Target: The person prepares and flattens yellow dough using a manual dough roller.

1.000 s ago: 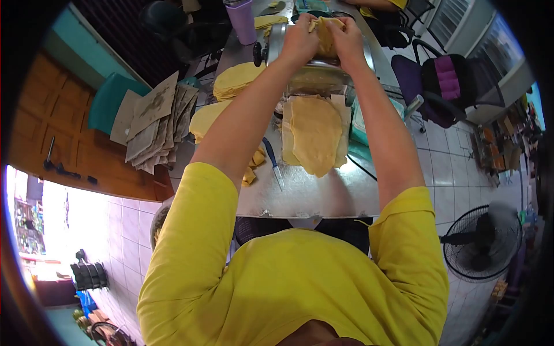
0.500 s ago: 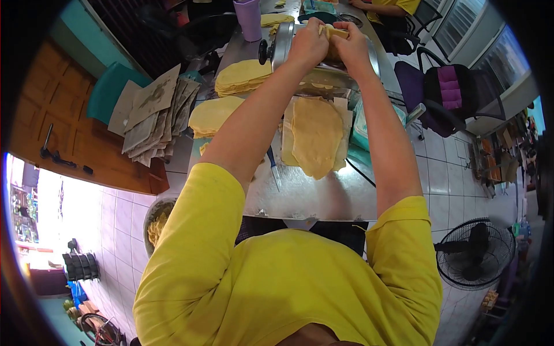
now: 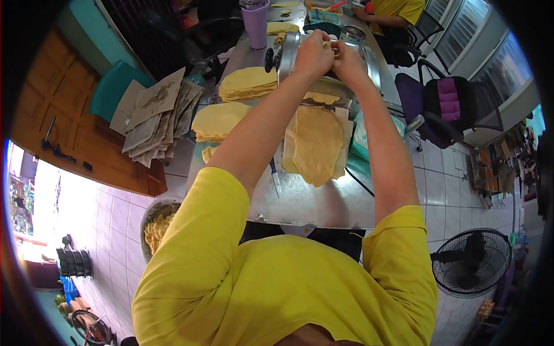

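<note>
A small piece of yellow dough (image 3: pixel 330 42) sits at the top of the metal rolling machine (image 3: pixel 294 52), at the far end of the steel table (image 3: pixel 323 199), and both hands are pressed together over it. The left hand (image 3: pixel 312 53) is curled with its fingers bent down onto the dough, and the right hand (image 3: pixel 348 60) is closed the same way just beside it, the two touching at the knuckles; how much dough each one grips is hidden by the fingers. On the near side of the machine, a long flattened dough sheet (image 3: pixel 317 144) lies on the table, resting on a pale board. A blue-handled knife (image 3: pixel 274 175) lies just left of that sheet. Further left are two stacks of round yellow sheets (image 3: pixel 247 83), one farther and one nearer, and beyond them a fanned pile of cardboard pieces (image 3: pixel 156 112). A purple cup (image 3: pixel 255 24) stands at the far left of the machine. On the floor, near and left of the table, a bowl (image 3: pixel 154 225) holds yellow scraps. A black fan (image 3: pixel 470 259) stands on the tiles at the right. Another person in a yellow shirt (image 3: pixel 395 10) sits at the far end.
</note>
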`<state>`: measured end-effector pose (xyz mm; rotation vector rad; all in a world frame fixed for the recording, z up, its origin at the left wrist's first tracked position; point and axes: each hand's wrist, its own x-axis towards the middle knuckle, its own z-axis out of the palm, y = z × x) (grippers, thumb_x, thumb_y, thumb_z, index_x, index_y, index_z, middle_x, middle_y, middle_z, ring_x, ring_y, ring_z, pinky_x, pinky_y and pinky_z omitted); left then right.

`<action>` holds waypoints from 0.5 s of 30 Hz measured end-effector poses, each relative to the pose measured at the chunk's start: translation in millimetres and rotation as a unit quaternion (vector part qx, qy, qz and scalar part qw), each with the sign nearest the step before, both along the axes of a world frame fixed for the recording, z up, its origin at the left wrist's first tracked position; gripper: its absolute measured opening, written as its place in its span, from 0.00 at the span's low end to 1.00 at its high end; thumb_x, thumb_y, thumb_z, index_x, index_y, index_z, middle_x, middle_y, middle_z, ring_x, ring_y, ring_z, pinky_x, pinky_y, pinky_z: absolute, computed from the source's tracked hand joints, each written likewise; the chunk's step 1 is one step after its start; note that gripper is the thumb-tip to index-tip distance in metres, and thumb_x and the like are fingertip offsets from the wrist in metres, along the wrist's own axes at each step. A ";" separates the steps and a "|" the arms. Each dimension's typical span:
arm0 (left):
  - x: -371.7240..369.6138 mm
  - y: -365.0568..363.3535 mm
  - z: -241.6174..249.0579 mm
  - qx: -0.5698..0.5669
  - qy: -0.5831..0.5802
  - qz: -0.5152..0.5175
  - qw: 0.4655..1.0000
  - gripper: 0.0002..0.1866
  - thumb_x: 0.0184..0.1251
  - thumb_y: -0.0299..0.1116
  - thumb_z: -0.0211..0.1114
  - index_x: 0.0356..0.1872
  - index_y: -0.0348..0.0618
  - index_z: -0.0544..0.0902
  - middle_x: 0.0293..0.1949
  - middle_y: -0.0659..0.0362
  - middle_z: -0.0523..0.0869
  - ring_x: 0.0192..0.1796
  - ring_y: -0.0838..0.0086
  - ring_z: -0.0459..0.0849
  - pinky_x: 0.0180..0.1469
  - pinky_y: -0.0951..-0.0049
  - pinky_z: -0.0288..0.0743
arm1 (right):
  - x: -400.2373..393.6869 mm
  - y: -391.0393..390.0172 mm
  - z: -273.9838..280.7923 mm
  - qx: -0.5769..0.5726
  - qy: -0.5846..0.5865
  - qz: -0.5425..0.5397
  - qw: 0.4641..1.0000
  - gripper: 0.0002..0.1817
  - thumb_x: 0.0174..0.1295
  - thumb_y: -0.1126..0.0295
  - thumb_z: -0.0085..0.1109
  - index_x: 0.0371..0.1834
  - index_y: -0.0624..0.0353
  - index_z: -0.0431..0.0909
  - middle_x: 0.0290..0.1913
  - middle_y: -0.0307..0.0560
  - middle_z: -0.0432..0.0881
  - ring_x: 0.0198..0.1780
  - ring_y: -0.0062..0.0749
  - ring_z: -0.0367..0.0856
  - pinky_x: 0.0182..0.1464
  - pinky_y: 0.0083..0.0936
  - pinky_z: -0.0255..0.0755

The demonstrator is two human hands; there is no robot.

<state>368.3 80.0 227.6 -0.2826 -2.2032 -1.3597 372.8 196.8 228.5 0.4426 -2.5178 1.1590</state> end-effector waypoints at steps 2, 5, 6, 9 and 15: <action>2.6 2.4 -3.4 -0.023 -0.010 0.013 1.000 0.12 0.56 0.31 0.59 0.41 0.39 0.76 0.38 0.43 0.82 0.44 0.50 0.81 0.46 0.57 0.73 | 0.6 -3.9 -6.7 0.070 0.057 -0.012 0.996 0.20 0.50 0.61 0.61 0.47 0.56 0.75 0.41 0.59 0.81 0.46 0.54 0.79 0.46 0.39 0.72; 13.6 3.9 -4.6 0.005 0.110 0.029 0.994 0.11 0.53 0.26 0.59 0.40 0.40 0.76 0.37 0.47 0.80 0.43 0.52 0.78 0.45 0.57 0.71 | 1.4 -9.1 -8.6 0.125 0.065 -0.062 0.988 0.15 0.53 0.63 0.59 0.43 0.55 0.76 0.41 0.58 0.81 0.46 0.55 0.78 0.45 0.42 0.72; 23.7 2.9 -9.1 -0.017 0.221 0.044 0.974 0.11 0.53 0.25 0.59 0.39 0.39 0.76 0.37 0.49 0.80 0.41 0.54 0.78 0.46 0.59 0.70 | -2.1 -6.0 -9.7 0.122 0.063 -0.067 0.988 0.15 0.53 0.63 0.59 0.43 0.55 0.76 0.41 0.58 0.81 0.46 0.55 0.78 0.45 0.42 0.72; 76.7 11.3 -38.4 -0.025 0.274 0.030 0.961 0.10 0.54 0.23 0.60 0.39 0.40 0.75 0.39 0.53 0.77 0.42 0.59 0.75 0.49 0.64 0.66 | -7.2 0.5 -15.2 0.118 0.092 0.055 0.987 0.14 0.52 0.61 0.59 0.41 0.53 0.79 0.41 0.55 0.82 0.45 0.53 0.79 0.46 0.41 0.73; 97.2 31.1 -115.4 0.261 -0.095 -0.014 0.960 0.19 0.57 0.24 0.61 0.50 0.38 0.69 0.43 0.55 0.74 0.45 0.70 0.73 0.48 0.71 0.69 | 11.1 -13.8 -0.9 0.170 0.020 -0.043 0.984 0.18 0.52 0.51 0.60 0.37 0.52 0.82 0.37 0.51 0.83 0.42 0.48 0.81 0.44 0.41 0.74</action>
